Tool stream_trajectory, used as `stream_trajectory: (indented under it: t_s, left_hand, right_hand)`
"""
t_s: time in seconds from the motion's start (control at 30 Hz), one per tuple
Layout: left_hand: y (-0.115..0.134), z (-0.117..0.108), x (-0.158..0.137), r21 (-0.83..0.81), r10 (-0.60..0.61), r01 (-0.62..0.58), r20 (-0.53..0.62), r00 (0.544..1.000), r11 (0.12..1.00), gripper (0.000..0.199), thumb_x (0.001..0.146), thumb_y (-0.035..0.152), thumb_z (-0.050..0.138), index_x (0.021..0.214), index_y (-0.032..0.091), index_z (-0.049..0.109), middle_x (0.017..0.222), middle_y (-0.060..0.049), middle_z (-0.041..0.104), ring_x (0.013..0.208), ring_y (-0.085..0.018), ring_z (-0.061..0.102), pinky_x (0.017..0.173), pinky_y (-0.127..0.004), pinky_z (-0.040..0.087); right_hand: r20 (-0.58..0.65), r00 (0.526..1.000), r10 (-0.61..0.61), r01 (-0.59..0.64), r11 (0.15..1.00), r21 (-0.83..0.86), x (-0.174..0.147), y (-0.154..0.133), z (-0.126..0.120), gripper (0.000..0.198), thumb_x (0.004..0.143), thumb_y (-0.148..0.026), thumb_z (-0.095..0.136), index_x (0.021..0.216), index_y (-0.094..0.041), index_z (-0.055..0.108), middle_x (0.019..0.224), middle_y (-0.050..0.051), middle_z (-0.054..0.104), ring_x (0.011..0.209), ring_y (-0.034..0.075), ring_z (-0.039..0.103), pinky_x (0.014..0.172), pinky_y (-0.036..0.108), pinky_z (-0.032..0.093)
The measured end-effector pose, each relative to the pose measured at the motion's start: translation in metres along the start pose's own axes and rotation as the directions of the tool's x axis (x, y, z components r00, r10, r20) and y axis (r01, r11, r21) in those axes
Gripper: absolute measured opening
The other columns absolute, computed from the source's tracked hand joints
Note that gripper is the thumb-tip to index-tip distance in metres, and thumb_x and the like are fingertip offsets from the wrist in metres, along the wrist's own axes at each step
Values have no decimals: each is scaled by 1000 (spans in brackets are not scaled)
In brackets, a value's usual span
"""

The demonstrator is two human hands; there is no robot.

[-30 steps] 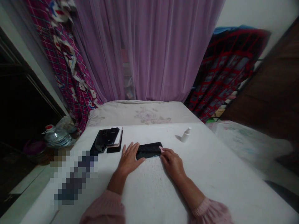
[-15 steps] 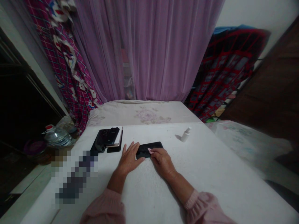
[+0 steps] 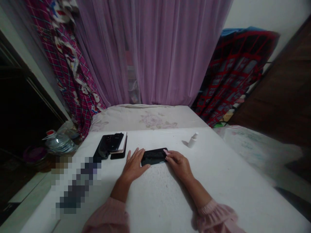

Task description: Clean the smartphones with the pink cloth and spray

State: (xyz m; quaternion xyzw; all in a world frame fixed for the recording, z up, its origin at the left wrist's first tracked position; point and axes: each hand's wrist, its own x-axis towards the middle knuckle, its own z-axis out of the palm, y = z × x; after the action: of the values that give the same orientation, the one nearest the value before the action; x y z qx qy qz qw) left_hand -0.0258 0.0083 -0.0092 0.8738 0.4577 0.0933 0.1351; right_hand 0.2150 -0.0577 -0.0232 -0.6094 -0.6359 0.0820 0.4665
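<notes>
Phone [image 3: 154,156] on table [image 3: 233,181], splayed left hand [image 3: 133,165] against it, right hand [image 3: 180,164] pinching pink cloth [image 3: 165,151]

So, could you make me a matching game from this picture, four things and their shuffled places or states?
Things
1. Left hand
2. Right hand
3. Small white bottle
4. Large clear bottle

Places and states
A. Left of the white table, capped in red
B. Pinching a small pink piece
C. Standing on the table
D. At the left end of the black phone

Pairs: 1-D, 2-B, 3-C, 4-A
</notes>
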Motion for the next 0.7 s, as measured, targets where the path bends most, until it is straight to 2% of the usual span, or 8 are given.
stream_trajectory:
  t_s: [0.27,0.4,0.53,0.7]
  left_hand:
    - [6,-2,-1,26,-11,12,-19,1000,1000,65,85,44,56,143,21,37,149,-8,42,142,-28,26,117,-55,9]
    - [6,3,0,17,5,-4,-60,998,1000,68,85,51,56,143,22,36,149,-9,42,142,-29,28,116,-57,8]
    - [4,8,1,15,12,-11,-69,998,1000,64,87,48,55,143,24,37,148,-8,43,141,-28,29,116,-58,6]
    - [5,8,3,18,25,-24,-70,997,1000,63,86,45,56,141,21,39,147,-10,44,140,-28,32,116,-58,9]
  right_hand:
    - [97,980,-171,182,976,-119,-2,3,2,28,87,-23,57,111,-27,71,119,6,68,105,22,66,92,40,54]
    - [116,976,-186,204,965,-164,-2,4,0,24,86,-22,59,105,-25,73,114,7,71,100,22,68,89,38,56]
    - [130,974,-185,206,964,-169,3,6,0,20,85,-21,61,99,-25,75,110,8,72,98,22,69,88,37,56]
    - [147,983,-110,132,980,-148,24,14,10,23,84,-18,60,99,-26,75,110,6,72,100,22,69,90,38,55]
